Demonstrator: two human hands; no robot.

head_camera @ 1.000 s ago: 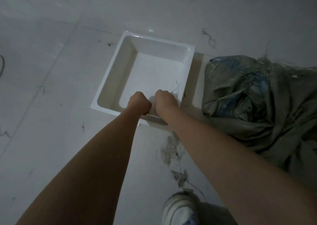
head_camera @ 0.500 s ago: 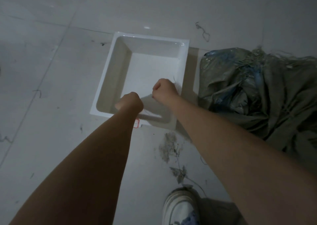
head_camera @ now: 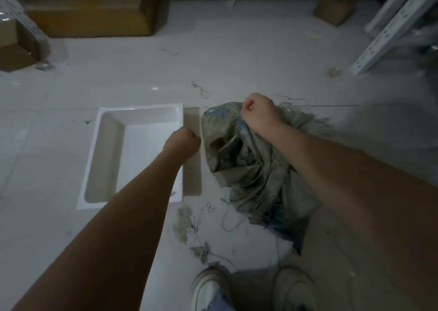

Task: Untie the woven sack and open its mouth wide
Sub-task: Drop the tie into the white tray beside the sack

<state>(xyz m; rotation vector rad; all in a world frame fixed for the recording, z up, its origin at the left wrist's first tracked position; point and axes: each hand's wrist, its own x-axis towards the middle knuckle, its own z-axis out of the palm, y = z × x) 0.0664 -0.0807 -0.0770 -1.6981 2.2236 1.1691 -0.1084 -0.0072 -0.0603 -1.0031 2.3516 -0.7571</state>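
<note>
Right hand left the tray and now grips the sack (top edge).

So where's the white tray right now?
In the head view, the white tray sits on the floor left of centre, under the left hand, with the woven sack lying just to its right.

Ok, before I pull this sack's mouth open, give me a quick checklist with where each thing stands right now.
1. Right hand gripping the woven sack at its top: ok.
2. Left hand on the sack: not ok, it is a closed fist beside it, over the white tray.
3. Tie undone: cannot tell, the bunched cloth hides it.
4. Mouth open wide: not ok, the cloth is crumpled together.
5. Shoes off the sack: cannot tell.
</note>
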